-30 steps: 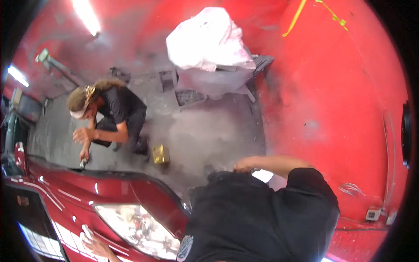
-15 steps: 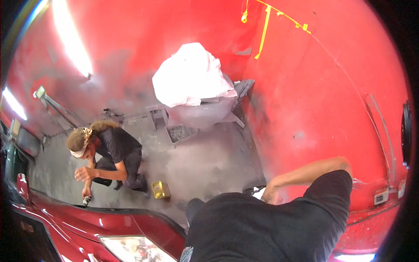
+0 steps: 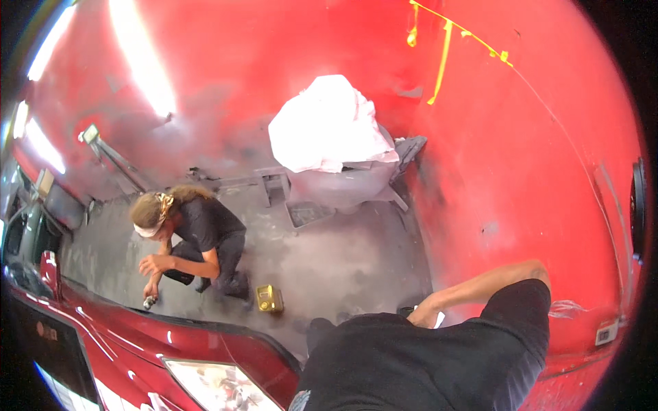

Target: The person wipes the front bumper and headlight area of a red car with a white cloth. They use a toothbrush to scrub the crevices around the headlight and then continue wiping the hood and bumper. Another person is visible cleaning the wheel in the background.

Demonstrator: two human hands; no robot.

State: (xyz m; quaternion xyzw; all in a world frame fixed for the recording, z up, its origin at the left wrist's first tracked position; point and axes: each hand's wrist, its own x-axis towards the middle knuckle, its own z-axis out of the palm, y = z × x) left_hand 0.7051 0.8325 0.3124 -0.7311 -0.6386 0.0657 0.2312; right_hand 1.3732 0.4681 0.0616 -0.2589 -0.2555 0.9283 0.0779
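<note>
My right forearm bends in toward my waist, and my right hand (image 3: 426,316) sits at the edge of my black shirt (image 3: 418,363). The shirt hides its fingers, so I cannot tell whether it is open or closed. A bit of something white (image 3: 439,320) shows right beside that hand; its kind is unclear. My left hand is out of sight. To my left stands a dark red car (image 3: 226,342) with a clear headlight (image 3: 221,385). Beside the car a person (image 3: 199,233) in black crouches, one hand low on a small tool (image 3: 149,302), the other hand raised.
A yellow can (image 3: 269,299) stands on the grey floor (image 3: 329,267) near the crouching person. Against the far wall, white sheeting (image 3: 329,127) covers a grey bulky thing (image 3: 336,188). A metal stand (image 3: 113,157) leans at the far left. The red wall (image 3: 521,185) rises close on my right.
The whole view has shifted, so the scene sits farther right and slightly lower. My right hand stays by my waist, with less of the white thing showing. The other person remains crouched.
</note>
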